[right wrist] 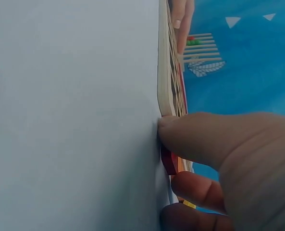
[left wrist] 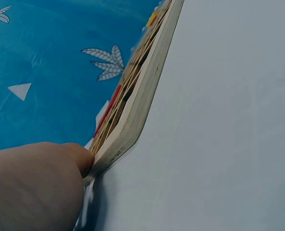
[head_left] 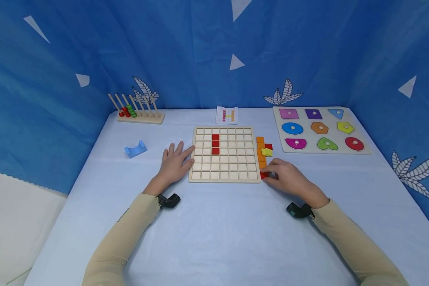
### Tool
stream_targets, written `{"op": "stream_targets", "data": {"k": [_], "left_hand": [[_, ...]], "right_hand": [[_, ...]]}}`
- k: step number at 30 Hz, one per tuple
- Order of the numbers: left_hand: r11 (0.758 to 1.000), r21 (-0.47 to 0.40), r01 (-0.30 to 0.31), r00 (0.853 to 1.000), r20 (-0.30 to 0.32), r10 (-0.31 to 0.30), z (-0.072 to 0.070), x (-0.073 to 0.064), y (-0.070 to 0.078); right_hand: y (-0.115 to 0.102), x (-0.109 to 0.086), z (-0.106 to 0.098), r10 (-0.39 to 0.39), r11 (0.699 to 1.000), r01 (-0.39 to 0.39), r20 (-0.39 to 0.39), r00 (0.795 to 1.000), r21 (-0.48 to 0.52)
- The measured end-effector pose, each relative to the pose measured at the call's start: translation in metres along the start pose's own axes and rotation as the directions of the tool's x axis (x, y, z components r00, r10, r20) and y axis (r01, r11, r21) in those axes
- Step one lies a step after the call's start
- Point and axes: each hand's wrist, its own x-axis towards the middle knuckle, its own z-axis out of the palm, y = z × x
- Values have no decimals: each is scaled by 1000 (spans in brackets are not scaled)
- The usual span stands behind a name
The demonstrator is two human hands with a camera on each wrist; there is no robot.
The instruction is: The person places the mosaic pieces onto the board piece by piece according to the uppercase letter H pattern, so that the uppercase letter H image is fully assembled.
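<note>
Left of the gridded board (head_left: 224,181) and nearer the wearer, the left sleeve (head_left: 123,240) was beige, close-fitting and creased toward the elbow, its outer side carrying a thin dark marking (head_left: 123,215) too small to read. The right sleeve (head_left: 354,240), right of the board, matched in beige. A bent black left wrist camera (head_left: 169,200) and right wrist camera (head_left: 299,211) sat by the cuffs

No words or numbers are legible.
Small dark marks (head_left: 123,215) on the left sleeve (head_left: 125,238) look like lettering but are too tiny to read. On the far middle of the white table (head_left: 207,238), a printed card (head_left: 227,115) bears a pattern of coloured blocks: a reddish column at left, an orange one at right, a yellow bar between.
</note>
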Motion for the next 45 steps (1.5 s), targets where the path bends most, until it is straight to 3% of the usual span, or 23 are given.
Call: {"op": "stream_targets", "data": {"k": [34, 45], "left_hand": [[1000, -1, -6, 1000, -11, 6, 2, 1, -3], [1000, -7, -6, 1000, -12, 6, 2, 1, -2]], "right_hand": [[-1, 1, -1, 3, 1000, -2, 28, 1000, -18], [3, 3, -11, 2, 1000, -1, 44, 999, -13]]}}
